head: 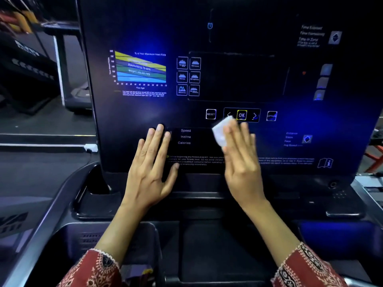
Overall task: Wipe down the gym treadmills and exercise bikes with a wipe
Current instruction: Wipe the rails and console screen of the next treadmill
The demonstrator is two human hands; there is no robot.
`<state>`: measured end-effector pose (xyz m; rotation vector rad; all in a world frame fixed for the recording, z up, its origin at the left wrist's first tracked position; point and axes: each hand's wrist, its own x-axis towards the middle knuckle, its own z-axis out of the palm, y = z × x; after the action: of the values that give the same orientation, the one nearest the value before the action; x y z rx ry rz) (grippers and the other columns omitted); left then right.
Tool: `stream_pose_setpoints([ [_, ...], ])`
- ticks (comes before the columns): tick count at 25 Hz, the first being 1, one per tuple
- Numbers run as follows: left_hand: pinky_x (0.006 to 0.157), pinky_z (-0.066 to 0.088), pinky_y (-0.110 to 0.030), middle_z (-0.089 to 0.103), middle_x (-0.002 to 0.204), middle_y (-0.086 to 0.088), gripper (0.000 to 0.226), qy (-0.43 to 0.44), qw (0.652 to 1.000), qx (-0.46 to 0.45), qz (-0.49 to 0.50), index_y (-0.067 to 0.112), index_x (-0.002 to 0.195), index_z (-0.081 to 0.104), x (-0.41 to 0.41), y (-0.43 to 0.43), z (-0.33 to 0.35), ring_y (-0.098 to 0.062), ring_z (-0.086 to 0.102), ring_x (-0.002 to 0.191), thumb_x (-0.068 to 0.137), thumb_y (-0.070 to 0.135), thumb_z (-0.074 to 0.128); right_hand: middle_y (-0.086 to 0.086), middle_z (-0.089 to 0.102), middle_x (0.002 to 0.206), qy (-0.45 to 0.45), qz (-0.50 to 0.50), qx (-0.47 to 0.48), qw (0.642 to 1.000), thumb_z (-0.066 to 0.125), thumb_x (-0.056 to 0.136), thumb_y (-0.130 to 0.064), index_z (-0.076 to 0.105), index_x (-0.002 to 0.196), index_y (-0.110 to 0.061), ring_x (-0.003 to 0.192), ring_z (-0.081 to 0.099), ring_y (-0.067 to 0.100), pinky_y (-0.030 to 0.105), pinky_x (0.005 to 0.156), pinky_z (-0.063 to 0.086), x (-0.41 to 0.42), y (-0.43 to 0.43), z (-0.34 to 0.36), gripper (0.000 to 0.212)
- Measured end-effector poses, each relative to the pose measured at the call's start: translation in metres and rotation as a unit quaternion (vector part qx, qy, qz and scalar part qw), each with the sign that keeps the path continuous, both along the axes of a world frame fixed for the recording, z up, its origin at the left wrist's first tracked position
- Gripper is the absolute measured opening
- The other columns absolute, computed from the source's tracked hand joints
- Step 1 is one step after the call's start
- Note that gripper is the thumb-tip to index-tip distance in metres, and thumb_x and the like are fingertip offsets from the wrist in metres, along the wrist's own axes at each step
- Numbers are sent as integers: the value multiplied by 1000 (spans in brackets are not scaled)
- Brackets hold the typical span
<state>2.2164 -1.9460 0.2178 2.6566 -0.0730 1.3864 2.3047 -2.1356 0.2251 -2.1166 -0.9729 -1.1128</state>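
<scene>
Both our hands lie flat on the treadmill console [145,112]. Our left hand [151,162] rests bare on the dark panel beside the Speed, Incline and Calories labels, fingers straight and a little spread, holding nothing. Our right hand [242,162] presses the white wipe [221,131] against the panel with straight fingers. The wipe sits just below the OK button [241,115], one corner poking out past the fingertips.

We judge the main risk to be that row of keys. A swipe upward would carry the wipe over OK, the arrows beside it and the RESET button [211,114], and firm pressure there might trigger something if the console is live. The wipe is only pinned under flat fingers, so a fast stroke could let it slide free or bunch up. Our bare left palm may also leave marks on a surface we mean to clean.

Most of the wipe is hidden under our fingers, and we cannot tell whether the thumb helps hold it. Our right hand is blurred. The fine print along the panel's lower edge is unreadable, and the upper panel is too dark to make out. Belt and handrails are cut off, and no exercise bike can be made out.
</scene>
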Motion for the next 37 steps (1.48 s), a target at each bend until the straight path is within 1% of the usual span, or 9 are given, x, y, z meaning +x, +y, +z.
stream_pose_setpoints([
  [2, 119, 12, -36, 30, 149, -18, 58, 3, 1000, -2, 0, -2, 141, 33, -5, -1, -7, -20, 11, 146, 93, 28, 47, 12, 31, 149, 41, 0, 44, 998, 42, 100, -3, 33, 141, 4, 143, 22, 29, 42, 120, 13, -11, 5, -6, 43],
  [6, 119, 12, -36, 30, 149, -18, 58, 13, 1000, -11, -3, -2, 141, 33, -11, -5, -20, -21, 11, 146, 93, 27, 48, 5, 35, 148, -69, 114, -199, 971, 43, 98, -4, 38, 141, -4, 140, 31, 24, 38, 119, 20, -18, -2, -22, 43],
  [12, 119, 14, -37, 26, 151, -17, 59, 32, 999, -16, 0, -2, 141, 31, -20, -11, -33, -23, 12, 146, 93, 27, 48, 5, 34, 149, 48, 52, -85, 994, 44, 98, -2, 32, 143, -2, 145, 21, 23, 40, 120, 15, -22, -36, -31, 46],
  [16, 119, 10, -36, 23, 151, -17, 59, 35, 999, -27, -2, -3, 141, 30, -16, -22, -32, -21, 9, 146, 91, 24, 48, 4, 35, 150, 25, 134, -194, 971, 45, 82, 17, 41, 141, -4, 142, 27, 23, 36, 120, 15, -29, -16, -29, 63],
  [20, 119, 12, -37, 28, 150, -20, 56, 45, 998, 7, -36, -3, 141, 34, -7, -46, -26, -22, 11, 146, 92, 20, 47, 3, 36, 148, 11, 126, -220, 967, 32, 79, 15, 44, 139, -4, 141, 29, 24, 36, 120, 15, -12, -63, -27, 65],
  [26, 119, 14, -38, 28, 151, -18, 59, 68, 994, 50, -64, -3, 141, 34, 15, -94, -18, -27, 20, 144, 92, 25, 49, -9, 19, 158, 98, -58, -7, 993, 40, 96, 5, 35, 143, -8, 147, 15, 20, 37, 121, 10, 12, -165, -54, 50],
  [30, 119, 15, -39, 27, 151, -17, 61, 77, 990, 76, -87, -3, 142, 33, 29, -126, -16, -28, 21, 143, 91, 26, 50, 4, 32, 151, 54, 0, -124, 991, 45, 85, 19, 41, 140, -5, 145, 19, 22, 40, 120, 15, 19, -180, -50, 60],
  [34, 119, 12, -38, 26, 152, -18, 61, 87, 989, 78, -92, -3, 142, 34, 45, -164, -15, -28, 18, 144, 90, 26, 50, 9, 32, 150, 133, -123, 67, 981, 44, 94, 9, 36, 143, -7, 147, 12, 16, 37, 121, 11, 33, -221, -56, 52],
  [37, 119, 10, -38, 25, 153, -18, 62, 93, 988, 81, -89, -3, 143, 34, 54, -188, -18, -28, 16, 144, 91, 27, 49, 8, 33, 149, 119, -84, 16, 989, 44, 94, 9, 40, 140, -1, 146, 15, 19, 37, 120, 12, 24, -220, -70, 47],
])
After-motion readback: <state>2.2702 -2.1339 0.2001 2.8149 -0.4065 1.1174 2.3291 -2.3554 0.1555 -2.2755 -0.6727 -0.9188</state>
